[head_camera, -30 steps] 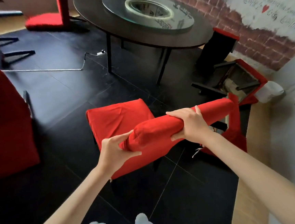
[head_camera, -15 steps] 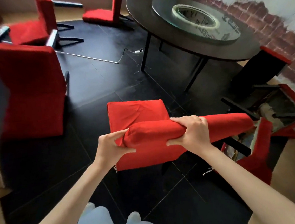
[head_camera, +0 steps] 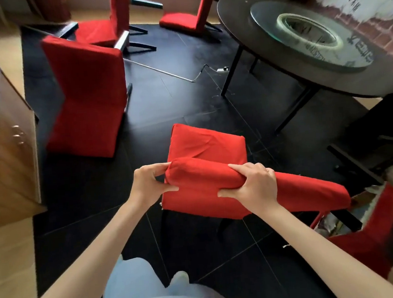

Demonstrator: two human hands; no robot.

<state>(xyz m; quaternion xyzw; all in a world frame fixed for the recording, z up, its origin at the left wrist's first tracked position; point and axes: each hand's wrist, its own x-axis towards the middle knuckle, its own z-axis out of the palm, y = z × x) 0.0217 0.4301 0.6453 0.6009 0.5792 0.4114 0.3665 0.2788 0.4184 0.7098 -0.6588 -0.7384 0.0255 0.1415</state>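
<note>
standing on the black floor (head_camera: 186,97) right before the person, the red chair (head_camera: 207,145) faces away. the left hand (head_camera: 149,188) pinches its backrest (head_camera: 199,176) cover at the end; the right hand (head_camera: 257,186) curls over the middle. a round table (head_camera: 237,26) stands beyond.

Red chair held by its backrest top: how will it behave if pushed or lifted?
Likely rigid: the backrest top runs straight past the left hand and right hand. The cover wrinkles on the seat, so fabric may slip under the grip. On the glossy floor it would probably slide, not tip.
</note>
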